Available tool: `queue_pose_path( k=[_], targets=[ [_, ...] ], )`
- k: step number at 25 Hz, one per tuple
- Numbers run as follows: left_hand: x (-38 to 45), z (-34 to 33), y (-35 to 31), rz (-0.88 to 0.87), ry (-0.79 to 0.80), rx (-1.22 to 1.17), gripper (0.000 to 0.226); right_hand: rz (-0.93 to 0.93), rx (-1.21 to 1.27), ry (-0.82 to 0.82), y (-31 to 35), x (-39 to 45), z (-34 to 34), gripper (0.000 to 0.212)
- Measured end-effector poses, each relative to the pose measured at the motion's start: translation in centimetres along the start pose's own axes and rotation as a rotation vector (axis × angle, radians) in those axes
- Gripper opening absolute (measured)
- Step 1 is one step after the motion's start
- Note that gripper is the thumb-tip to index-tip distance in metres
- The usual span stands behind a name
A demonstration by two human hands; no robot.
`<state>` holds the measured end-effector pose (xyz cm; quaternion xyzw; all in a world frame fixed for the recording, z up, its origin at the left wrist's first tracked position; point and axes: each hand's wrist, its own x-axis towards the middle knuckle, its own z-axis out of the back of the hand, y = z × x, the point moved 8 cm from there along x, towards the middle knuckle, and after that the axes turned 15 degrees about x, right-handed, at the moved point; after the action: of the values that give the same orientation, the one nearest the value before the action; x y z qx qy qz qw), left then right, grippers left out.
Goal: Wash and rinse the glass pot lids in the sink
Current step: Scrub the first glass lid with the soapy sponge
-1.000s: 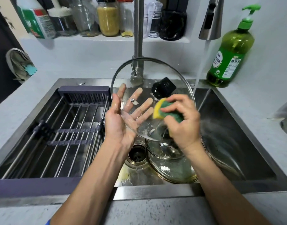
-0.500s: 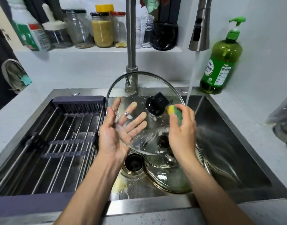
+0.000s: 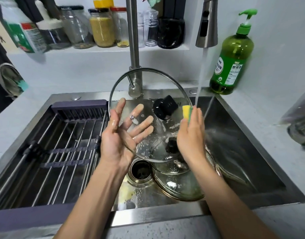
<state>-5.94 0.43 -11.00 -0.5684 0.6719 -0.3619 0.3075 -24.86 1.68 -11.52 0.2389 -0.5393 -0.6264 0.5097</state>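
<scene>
My left hand (image 3: 120, 135) holds a large glass lid (image 3: 144, 87) tilted above the sink. Its fingers are spread straight behind the glass and the thumb lies over the front of the left rim. The lid's black knob (image 3: 165, 107) sits on the far side, and soapy water streaks the glass. My right hand (image 3: 191, 133) grips a yellow and green sponge (image 3: 187, 112) at the lid's right rim, close to the falling water (image 3: 201, 76). Two more glass lids (image 3: 178, 186) lie stacked on the sink floor below; the upper one has a black knob (image 3: 172, 147).
The steel sink (image 3: 243, 152) has a drain (image 3: 140, 171) under the held lid and a purple-framed drying rack (image 3: 62, 144) across its left half. A tap post (image 3: 133, 40) and a running spray head (image 3: 207, 25) stand behind. A green soap bottle (image 3: 232, 59) sits at the back right.
My right hand has carried the sponge from the middle of the lid up to its right rim, beside the water stream. My left hand keeps holding the lid.
</scene>
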Motion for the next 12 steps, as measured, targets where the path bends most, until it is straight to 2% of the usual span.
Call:
queue_pose_path(
  k=[3, 5, 7, 8, 10, 11, 12],
  targets=[
    [0.1, 0.1, 0.1, 0.011, 0.002, 0.0, 0.042, 0.135, -0.062, 0.089, 1.0, -0.4, -1.0, 0.057],
    [0.1, -0.1, 0.1, 0.021, 0.015, 0.008, 0.041, 0.074, 0.008, 0.016, 0.5, -0.3, 0.0, 0.056],
    [0.2, 0.1, -0.1, 0.029, 0.014, 0.04, 0.043, 0.134, 0.012, 0.032, 1.3, -0.6, -0.2, 0.055],
    [0.2, 0.1, 0.0, 0.037, 0.016, 0.047, 0.044, 0.137, 0.066, 0.011, 1.4, -0.4, 0.1, 0.052],
    [0.2, -0.5, 0.5, 0.072, 0.065, 0.088, 0.045, -0.033, 0.345, -0.15, 0.6, 0.6, 1.9, 0.044],
    [0.1, -0.7, 0.7, 0.092, 0.088, 0.13, 0.046, -0.069, 0.428, -0.178, 0.3, 0.8, 2.6, 0.042],
    [0.1, -0.6, 0.9, 0.113, 0.089, 0.171, 0.046, -0.05, 0.44, -0.097, 0.8, 0.8, 2.5, 0.045]
  ],
)
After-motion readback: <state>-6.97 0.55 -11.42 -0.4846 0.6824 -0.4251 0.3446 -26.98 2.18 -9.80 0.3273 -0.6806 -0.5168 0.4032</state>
